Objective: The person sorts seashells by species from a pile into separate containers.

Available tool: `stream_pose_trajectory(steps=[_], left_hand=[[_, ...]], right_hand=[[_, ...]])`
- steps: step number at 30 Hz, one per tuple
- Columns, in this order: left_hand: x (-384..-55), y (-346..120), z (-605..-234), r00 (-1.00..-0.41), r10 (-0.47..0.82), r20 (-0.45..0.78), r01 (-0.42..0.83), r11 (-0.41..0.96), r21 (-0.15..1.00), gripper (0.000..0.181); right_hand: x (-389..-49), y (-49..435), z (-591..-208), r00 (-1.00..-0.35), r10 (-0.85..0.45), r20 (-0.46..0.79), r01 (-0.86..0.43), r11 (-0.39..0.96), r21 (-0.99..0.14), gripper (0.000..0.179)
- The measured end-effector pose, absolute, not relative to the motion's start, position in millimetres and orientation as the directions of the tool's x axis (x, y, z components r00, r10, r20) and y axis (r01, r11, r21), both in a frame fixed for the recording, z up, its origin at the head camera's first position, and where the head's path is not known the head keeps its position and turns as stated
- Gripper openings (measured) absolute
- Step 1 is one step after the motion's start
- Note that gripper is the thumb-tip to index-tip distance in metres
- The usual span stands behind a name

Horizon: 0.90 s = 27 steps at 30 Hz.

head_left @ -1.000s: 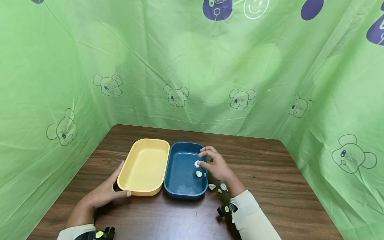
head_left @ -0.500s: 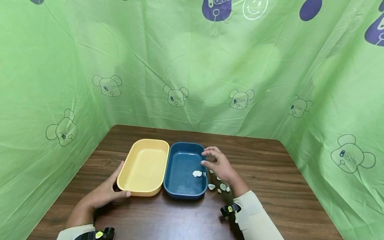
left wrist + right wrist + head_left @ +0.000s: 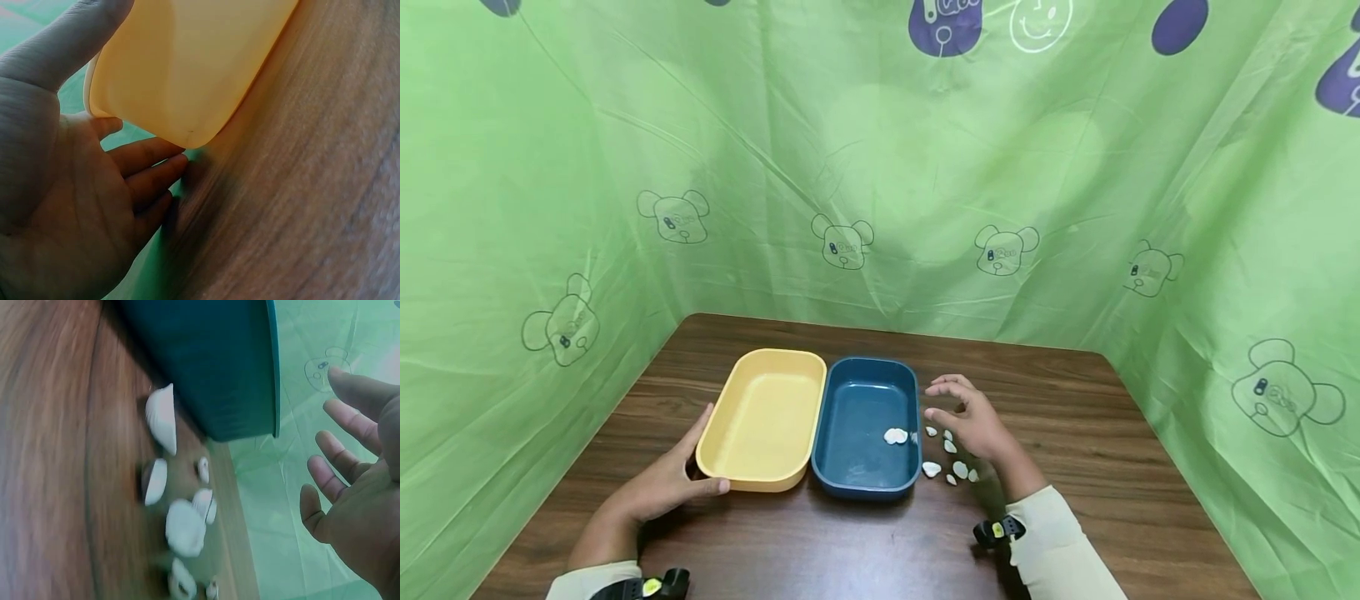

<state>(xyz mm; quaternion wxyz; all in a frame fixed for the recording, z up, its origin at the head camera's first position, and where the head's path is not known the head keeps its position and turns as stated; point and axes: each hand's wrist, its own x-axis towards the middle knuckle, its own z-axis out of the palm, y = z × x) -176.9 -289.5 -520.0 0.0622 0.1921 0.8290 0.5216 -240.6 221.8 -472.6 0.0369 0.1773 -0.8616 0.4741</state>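
Observation:
My left hand (image 3: 658, 482) lies along the left front corner of a yellow plastic tray (image 3: 763, 417), straight fingers at its side and thumb against the front wall. The left wrist view shows those fingers (image 3: 147, 156) near the tray's lower edge. A dark blue tray (image 3: 857, 400) stands right beside the yellow one, with a small cluster of white seashells (image 3: 895, 436) on its floor. My right hand (image 3: 979, 427) hovers just right of the blue tray, fingers spread and nothing in them. Beneath it, several loose seashells (image 3: 932, 469) lie on the table; one ribbed shell (image 3: 162, 419) sits closest to the tray.
Both trays rest on a dark wood-grain table (image 3: 1037, 400). Green printed curtains (image 3: 925, 167) hang behind the table and on both sides of it.
My right hand has released a seashell into the blue tray, beside another there, and drawn back right past the rim. More loose shells now show on the table. The left hand keeps its place.

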Motion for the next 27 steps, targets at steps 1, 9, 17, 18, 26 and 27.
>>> stream_pose_trajectory(steps=[1,9,17,18,26,27], left_hand=[[-177,-289,-520,-0.919,0.383,0.097,0.253,0.382,0.889,0.128],[-177,-288,-519,-0.921,0.379,0.092,0.248,0.384,0.889,0.128],[-178,-287,-519,-0.922,0.379,0.082,0.237,0.385,0.892,0.13],[-178,-287,-519,-0.922,0.378,0.082,0.237,0.385,0.892,0.129],[-179,-288,-520,-0.918,0.387,0.089,0.246,0.375,0.894,0.129],[-179,-288,-520,-0.917,0.388,0.09,0.246,0.375,0.894,0.129]], right_hand=[[-240,225,-474,-0.935,-0.268,0.234,-0.341,0.49,-0.803,0.032],[-235,247,-484,-0.938,-0.259,0.229,-0.333,0.496,-0.802,0.026],[-223,261,-494,-0.936,-0.272,0.225,-0.343,0.546,-0.765,0.028],[-222,262,-495,-0.935,-0.274,0.224,-0.343,0.548,-0.763,0.028],[-221,266,-512,-0.936,-0.237,0.262,-0.352,0.578,-0.736,0.028],[-221,266,-515,-0.938,-0.227,0.263,-0.347,0.571,-0.744,0.028]])
